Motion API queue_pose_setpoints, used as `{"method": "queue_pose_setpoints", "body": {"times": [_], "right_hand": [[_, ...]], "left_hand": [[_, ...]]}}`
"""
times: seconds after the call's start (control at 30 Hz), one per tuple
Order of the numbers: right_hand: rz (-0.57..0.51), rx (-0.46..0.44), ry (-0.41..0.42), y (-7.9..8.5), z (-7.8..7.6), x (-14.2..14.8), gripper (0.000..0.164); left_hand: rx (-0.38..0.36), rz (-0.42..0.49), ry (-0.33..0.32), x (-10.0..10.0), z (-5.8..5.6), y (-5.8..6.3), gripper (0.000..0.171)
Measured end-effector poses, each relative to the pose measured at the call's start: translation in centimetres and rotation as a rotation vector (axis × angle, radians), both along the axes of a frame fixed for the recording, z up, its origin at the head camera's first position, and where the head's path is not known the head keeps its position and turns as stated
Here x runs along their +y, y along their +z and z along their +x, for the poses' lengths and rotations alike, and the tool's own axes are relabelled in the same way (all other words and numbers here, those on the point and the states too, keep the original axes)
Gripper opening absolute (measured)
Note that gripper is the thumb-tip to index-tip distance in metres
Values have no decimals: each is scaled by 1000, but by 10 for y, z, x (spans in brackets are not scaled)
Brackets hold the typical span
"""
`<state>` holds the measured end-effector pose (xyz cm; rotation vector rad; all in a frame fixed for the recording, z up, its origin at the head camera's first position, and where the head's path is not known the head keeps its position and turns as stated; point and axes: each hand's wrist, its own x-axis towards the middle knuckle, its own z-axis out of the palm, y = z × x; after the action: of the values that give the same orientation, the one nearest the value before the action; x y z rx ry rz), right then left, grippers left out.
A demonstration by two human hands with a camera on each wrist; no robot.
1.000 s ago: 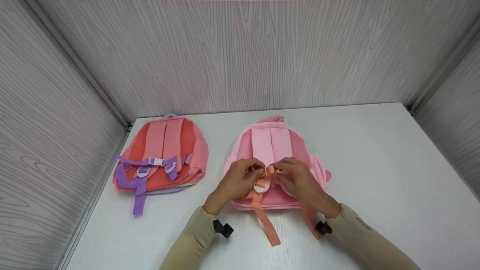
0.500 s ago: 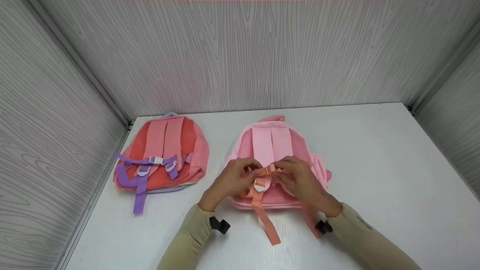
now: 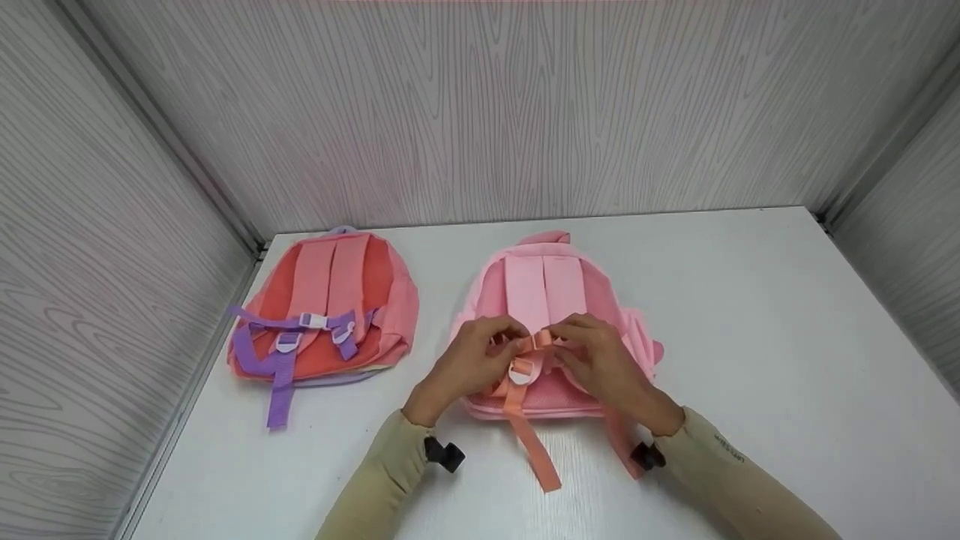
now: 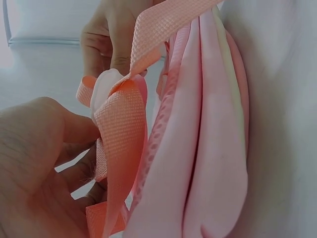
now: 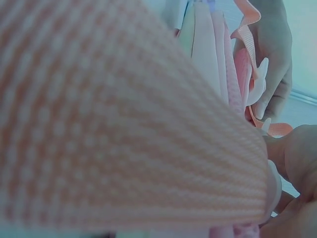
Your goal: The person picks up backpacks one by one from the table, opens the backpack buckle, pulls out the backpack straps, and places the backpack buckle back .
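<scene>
A pink backpack lies with its shoulder straps facing up. Over its lower middle, my left hand pinches a short orange webbing strap between thumb and fingers. From the other side, my right hand pinches the same strap where it forms a small loop. Just below the fingers sits a white strap adjuster, with a long orange webbing tail hanging from it onto the table. In the right wrist view, blurred orange webbing covers most of the picture and hides part of the right hand.
To the left lies a second backpack, coral and orange, with purple webbing and a white buckle. Both bags rest on a white table bordered by grey wood-grain panels. Another orange tail hangs beneath the right wrist.
My left hand shifted slightly left, baring more of the orange strap, then came back right against the loop. The right hand and both backpacks stay nearly still.
</scene>
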<state>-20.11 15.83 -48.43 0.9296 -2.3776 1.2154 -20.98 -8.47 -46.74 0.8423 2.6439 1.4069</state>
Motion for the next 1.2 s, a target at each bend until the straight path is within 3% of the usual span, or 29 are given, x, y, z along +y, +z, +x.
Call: {"method": "queue_pose_setpoints", "body": {"times": [0.4,0.7,0.97,1.2], "right_hand": [[-6,46,-2,-2,-1,0,26],[0,-27,-16,1,0,2,26],[12,-41,-21,4,1,1,25],[-6,4,-6,1,0,1,26]], "left_hand": [[5,0,-9,1,2,2,13],[-44,-4,-30,-7,0,6,12],[-3,2,-14,-5,-1,2,11],[17,-1,8,0,1,1,12]]}}
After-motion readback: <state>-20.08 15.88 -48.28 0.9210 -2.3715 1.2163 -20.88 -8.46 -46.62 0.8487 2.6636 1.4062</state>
